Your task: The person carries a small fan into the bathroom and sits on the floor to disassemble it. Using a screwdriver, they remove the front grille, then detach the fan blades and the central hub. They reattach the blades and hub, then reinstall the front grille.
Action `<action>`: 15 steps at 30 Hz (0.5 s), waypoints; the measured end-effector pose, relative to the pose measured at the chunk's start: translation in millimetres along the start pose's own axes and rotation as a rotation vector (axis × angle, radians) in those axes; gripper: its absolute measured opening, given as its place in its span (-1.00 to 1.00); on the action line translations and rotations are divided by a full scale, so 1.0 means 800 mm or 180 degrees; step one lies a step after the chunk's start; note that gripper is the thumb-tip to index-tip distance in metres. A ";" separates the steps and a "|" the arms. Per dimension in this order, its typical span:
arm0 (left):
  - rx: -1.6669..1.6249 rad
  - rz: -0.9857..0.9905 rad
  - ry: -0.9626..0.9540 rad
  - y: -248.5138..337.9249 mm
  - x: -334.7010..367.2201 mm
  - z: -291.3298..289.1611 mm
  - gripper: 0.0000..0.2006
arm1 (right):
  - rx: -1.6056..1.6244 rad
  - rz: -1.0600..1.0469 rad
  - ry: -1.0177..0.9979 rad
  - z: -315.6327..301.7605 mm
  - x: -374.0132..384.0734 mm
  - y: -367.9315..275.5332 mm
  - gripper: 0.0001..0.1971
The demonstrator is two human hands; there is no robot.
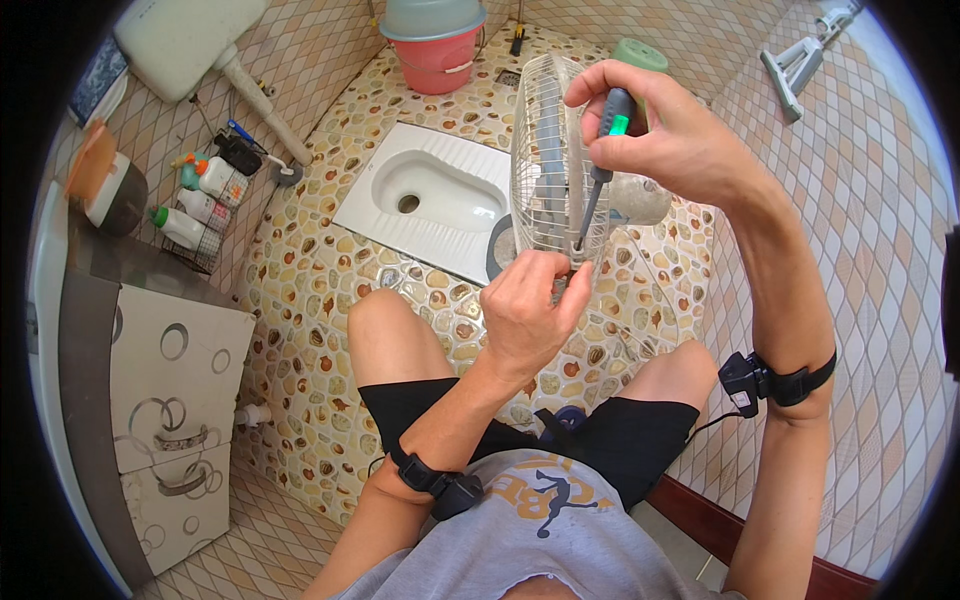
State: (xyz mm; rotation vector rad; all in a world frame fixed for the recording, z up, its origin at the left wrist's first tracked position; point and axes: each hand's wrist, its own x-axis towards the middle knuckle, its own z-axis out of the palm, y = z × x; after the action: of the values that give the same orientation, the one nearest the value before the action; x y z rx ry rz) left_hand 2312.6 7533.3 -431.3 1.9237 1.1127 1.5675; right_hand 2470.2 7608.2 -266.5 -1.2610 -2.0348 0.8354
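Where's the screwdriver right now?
In the head view, right of centre in the upper half, the screwdriver is in the right hand, slanting down against the fan toward the left hand.

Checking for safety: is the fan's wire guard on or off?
On: the wire guard sits before the motor housing, wires visible either side of its rim.

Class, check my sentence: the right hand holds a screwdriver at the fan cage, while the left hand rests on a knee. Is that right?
Only the left hand is wrongly placed: the head view shows it at the lower rim of the fan cage. The right hand does hold a screwdriver there.
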 end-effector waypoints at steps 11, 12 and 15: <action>-0.0013 0.0066 0.0011 0.000 -0.003 0.000 -0.82 | -0.0207 -0.0053 -0.0071 -0.005 -0.001 0.001 -0.68; -0.0015 0.0065 0.0009 0.000 -0.002 0.000 -0.82 | 0.0006 -0.0110 -0.0047 -0.005 -0.002 0.001 -0.68; -0.0031 0.0053 0.0013 -0.001 -0.001 0.001 -0.82 | -0.0921 0.0146 0.0010 -0.004 -0.004 -0.002 -0.69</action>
State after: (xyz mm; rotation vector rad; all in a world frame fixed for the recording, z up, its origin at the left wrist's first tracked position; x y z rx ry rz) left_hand 2312.9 7533.1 -432.2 1.9292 1.0916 1.5836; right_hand 2473.5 7605.5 -263.9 -1.4668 -2.1890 0.5716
